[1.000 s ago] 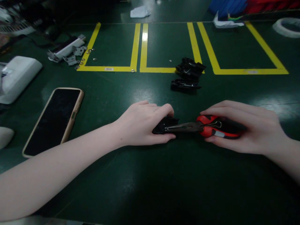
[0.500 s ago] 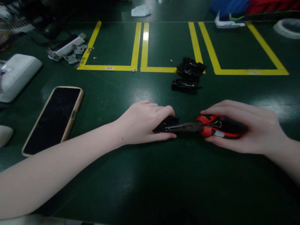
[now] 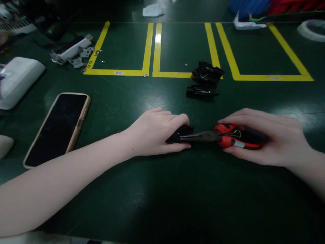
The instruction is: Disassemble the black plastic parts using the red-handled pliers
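Observation:
My left hand (image 3: pixel 162 132) is closed on a small black part (image 3: pixel 177 134), gripping it between thumb and fingers; most of the part is hidden in the hand. My right hand (image 3: pixel 276 139) wraps around the red and black handles of needle-nose pliers (image 3: pixel 225 135). Their narrow metal jaws point left and touch the black part at its right end. Whether the jaws pinch the part I cannot make out. Farther back on the green table lie more black parts (image 3: pixel 207 73), several together, glossy and dark.
A phone in a tan case (image 3: pixel 57 128) lies left of my forearm. Behind it are a white device (image 3: pixel 21 81), a metal and white assembly (image 3: pixel 72 49) and several small rings. Yellow tape (image 3: pixel 116 72) marks out areas at the back; a tape roll (image 3: pixel 312 30) lies far right.
The pliers and my right hand have shifted very slightly to the right. My left hand keeps its hold on the black part in nearly the same place.

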Demonstrator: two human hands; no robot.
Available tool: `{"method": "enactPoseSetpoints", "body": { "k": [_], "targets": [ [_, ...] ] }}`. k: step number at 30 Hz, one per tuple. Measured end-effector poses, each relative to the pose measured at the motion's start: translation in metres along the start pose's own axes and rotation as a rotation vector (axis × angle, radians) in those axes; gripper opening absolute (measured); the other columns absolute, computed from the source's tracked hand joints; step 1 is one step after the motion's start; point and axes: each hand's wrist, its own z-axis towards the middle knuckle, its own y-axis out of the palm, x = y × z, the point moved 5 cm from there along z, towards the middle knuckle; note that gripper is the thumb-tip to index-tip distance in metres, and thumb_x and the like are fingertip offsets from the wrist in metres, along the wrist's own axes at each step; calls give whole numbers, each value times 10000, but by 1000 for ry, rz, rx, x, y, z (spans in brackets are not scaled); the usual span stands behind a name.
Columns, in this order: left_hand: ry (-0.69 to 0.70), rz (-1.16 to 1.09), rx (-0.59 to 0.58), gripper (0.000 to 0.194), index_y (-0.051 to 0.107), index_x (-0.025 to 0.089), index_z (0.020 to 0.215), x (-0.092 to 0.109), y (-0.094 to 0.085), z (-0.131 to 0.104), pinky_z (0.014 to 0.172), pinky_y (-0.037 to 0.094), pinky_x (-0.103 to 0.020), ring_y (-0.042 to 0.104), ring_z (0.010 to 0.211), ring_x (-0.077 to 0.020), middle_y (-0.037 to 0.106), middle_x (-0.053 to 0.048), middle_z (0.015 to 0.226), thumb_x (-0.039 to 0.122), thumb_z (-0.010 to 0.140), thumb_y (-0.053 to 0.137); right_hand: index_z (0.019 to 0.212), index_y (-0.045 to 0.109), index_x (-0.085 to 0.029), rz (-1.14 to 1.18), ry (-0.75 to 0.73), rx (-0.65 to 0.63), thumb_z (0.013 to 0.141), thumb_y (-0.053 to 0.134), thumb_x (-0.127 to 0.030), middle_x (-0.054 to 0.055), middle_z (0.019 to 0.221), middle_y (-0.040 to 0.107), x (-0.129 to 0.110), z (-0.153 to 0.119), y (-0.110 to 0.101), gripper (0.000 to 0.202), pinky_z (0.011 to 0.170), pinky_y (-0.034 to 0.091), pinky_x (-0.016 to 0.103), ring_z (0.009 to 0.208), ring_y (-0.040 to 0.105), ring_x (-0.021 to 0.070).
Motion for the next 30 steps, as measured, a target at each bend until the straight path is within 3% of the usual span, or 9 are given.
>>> {"method": "enactPoseSetpoints", "body": {
  "k": [4,9,17,23,30],
  "targets": [
    [-5,4,-10,359,610,156,1138,-1,0,0,727,437,-272,683,793,-157,732,-6,917,463,971,687,1180,641,-329,-26,47,-11,920,650,-505,25,1029,729,0,1,0,314,671,588,372,820,717,217],
    [4,21,6,373,618,139,1143,-1,1,1,731,447,-274,693,796,-164,742,-20,923,474,986,668,1164,627,-203,-44,-63,-7,908,697,-445,61,1004,711,-7,3,-1,359,665,557,300,814,698,176],
    [12,49,31,388,616,134,1138,0,2,1,727,447,-289,703,791,-177,743,-20,910,490,989,661,1176,617,-171,-95,-106,-38,909,677,-464,72,1013,692,-3,2,-1,401,674,536,287,816,687,174],
    [27,60,34,407,622,124,1143,1,1,1,719,445,-292,699,777,-180,738,-25,900,504,1000,638,1172,588,-173,-127,-58,-80,964,596,-494,85,1013,668,-3,2,-4,382,652,509,293,813,664,179],
    [21,60,31,409,620,130,1144,1,2,1,716,443,-285,699,779,-177,738,-24,900,513,1002,633,1222,559,-168,-125,-146,-89,1008,468,-499,103,991,658,5,-3,-2,405,577,500,283,778,653,190]
  ]
}}
